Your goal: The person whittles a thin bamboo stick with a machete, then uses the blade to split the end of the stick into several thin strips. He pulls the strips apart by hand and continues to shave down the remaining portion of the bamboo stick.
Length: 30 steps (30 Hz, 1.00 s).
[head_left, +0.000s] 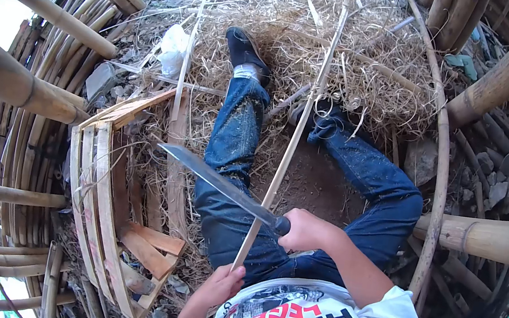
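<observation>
My right hand (309, 232) is closed round the dark handle of a machete (218, 182), whose long blade points up and to the left. The blade crosses a long, thin bamboo strip (291, 155) and appears to touch it near its lower end. My left hand (221, 286) grips that lower end, close to my waist. From there the strip runs up between my legs, which are in blue jeans (231, 136), and out past the shavings. Bits of shaving cling to the jeans.
Curly bamboo shavings (370, 91) are heaped around my feet. At left lies a slatted wooden crate (94, 194), with a white plastic bag (173, 49) beyond it. Bamboo poles (28, 89) stand on both sides, and a long curved pole (438, 186) lies at right near rocks (493, 188).
</observation>
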Each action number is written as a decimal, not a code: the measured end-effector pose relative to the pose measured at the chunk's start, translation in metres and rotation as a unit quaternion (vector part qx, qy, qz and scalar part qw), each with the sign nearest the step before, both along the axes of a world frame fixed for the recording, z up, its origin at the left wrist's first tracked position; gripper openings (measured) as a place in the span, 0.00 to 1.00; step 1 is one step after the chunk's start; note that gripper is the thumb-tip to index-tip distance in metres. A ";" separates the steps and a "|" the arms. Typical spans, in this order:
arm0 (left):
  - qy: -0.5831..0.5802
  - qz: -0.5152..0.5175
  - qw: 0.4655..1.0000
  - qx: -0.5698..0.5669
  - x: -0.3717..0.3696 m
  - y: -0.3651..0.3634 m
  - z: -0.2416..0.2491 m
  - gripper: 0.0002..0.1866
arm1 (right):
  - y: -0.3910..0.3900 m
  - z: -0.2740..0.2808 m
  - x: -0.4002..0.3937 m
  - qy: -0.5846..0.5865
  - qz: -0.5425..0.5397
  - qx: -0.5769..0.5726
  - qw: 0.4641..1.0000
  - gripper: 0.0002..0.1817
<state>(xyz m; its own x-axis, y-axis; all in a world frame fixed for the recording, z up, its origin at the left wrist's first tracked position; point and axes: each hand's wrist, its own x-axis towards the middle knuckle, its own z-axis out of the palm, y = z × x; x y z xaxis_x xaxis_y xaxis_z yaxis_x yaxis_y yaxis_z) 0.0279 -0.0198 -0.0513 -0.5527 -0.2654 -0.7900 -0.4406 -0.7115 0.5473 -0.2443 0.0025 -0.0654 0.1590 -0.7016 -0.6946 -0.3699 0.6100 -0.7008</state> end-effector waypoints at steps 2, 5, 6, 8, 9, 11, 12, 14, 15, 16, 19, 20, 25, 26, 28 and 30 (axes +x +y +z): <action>0.003 -0.080 0.996 -0.047 -0.006 0.005 -0.004 0.13 | 0.005 0.007 0.001 0.036 0.009 0.004 0.999 0.16; 0.019 -0.061 0.998 -0.025 -0.007 0.015 -0.010 0.13 | 0.019 0.005 0.010 0.082 0.036 -0.015 0.996 0.17; 0.027 -0.025 0.999 0.010 -0.007 0.017 -0.011 0.13 | 0.022 0.011 0.013 0.080 0.059 -0.010 0.995 0.17; 0.025 -0.018 0.999 0.015 -0.007 0.018 -0.008 0.14 | 0.028 0.012 0.020 0.077 0.079 -0.007 0.994 0.17; 0.020 -0.011 0.999 0.023 -0.008 0.017 -0.007 0.13 | 0.032 0.007 0.023 0.111 0.064 -0.028 0.991 0.17; 0.014 0.001 1.000 0.016 -0.009 0.020 -0.005 0.12 | 0.035 -0.003 0.024 0.147 0.047 -0.053 0.987 0.18; 0.014 -0.001 1.000 0.014 -0.009 0.021 -0.003 0.12 | 0.038 -0.008 0.020 0.141 0.007 -0.102 0.985 0.18; 0.004 -0.054 0.994 -0.093 -0.010 0.021 0.004 0.13 | 0.043 -0.012 0.008 0.116 -0.062 -0.163 0.978 0.20; 0.002 -0.051 0.994 -0.094 -0.011 0.021 0.008 0.13 | 0.045 -0.013 -0.001 0.132 -0.078 -0.187 0.970 0.21; -0.002 -0.067 0.987 -0.149 -0.011 0.019 0.013 0.13 | 0.047 -0.014 -0.009 0.148 -0.093 -0.211 0.962 0.23; -0.016 -0.085 0.975 -0.204 -0.007 0.013 0.016 0.14 | 0.049 -0.025 -0.032 0.101 -0.165 -0.242 0.951 0.20; -0.022 -0.088 0.975 -0.203 -0.006 0.011 0.016 0.14 | 0.051 -0.026 -0.035 0.093 -0.179 -0.258 0.945 0.18; -0.015 -0.106 0.972 -0.210 -0.015 0.010 0.019 0.15 | 0.058 -0.043 0.008 0.069 -0.279 -0.249 0.925 0.18; -0.015 -0.108 0.972 -0.209 -0.015 0.008 0.016 0.15 | 0.062 -0.044 0.016 0.023 -0.295 -0.233 0.926 0.20; 0.014 -0.129 0.960 -0.247 -0.011 0.009 0.010 0.14 | 0.067 -0.026 0.024 -0.083 -0.318 -0.104 0.939 0.23; 0.014 -0.120 0.964 -0.239 -0.011 0.008 0.009 0.14 | 0.076 -0.028 0.026 -0.065 -0.289 -0.124 0.947 0.22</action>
<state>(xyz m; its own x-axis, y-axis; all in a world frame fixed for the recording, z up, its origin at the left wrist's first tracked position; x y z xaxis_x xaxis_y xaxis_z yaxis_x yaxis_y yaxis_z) 0.0173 -0.0117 -0.0419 -0.6621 -0.4571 -0.5938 -0.5417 -0.2555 0.8008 -0.2179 0.0783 -0.0930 -0.2287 -0.8365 -0.4981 0.0738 0.4952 -0.8656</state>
